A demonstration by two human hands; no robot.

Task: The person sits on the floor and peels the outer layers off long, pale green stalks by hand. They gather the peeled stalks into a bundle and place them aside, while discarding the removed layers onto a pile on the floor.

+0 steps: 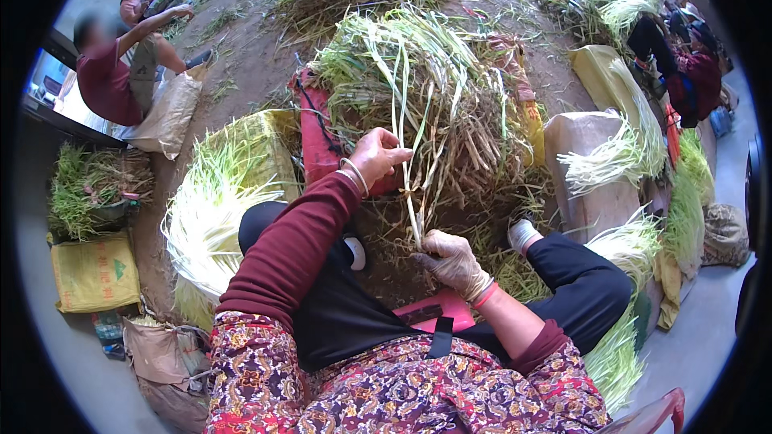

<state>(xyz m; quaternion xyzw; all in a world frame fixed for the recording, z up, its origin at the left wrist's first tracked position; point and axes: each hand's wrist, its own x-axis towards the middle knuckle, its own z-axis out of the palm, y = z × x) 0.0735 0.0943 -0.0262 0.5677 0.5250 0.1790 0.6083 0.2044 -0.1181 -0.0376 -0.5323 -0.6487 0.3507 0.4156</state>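
Note:
My right hand (pixel 455 259), in a thin soiled glove, is closed around the root ends of a few long pale-green stalks (pixel 408 193), which look like garlic greens. They point up and away over a big heap of untrimmed plants (pixel 422 78) with brown, dry roots. My left hand (pixel 379 160), bare and with bangles at the wrist, is at the stalks' left side with its fingers apart; the index finger reaches to them. Whether it touches them I cannot tell. Cleaned white-and-green stalks (pixel 211 223) lie in a pile at my left, on a yellow woven sack (pixel 280 163).
More cleaned stalks (pixel 609 157) lie on a sack-covered block (pixel 591 205) at right. My knees flank a pink plastic object (pixel 455 307). Co-workers sit at upper left (pixel 111 78) and right (pixel 693 78). A filled yellow sack (pixel 96 271) stands at far left. Loose plant litter covers the floor.

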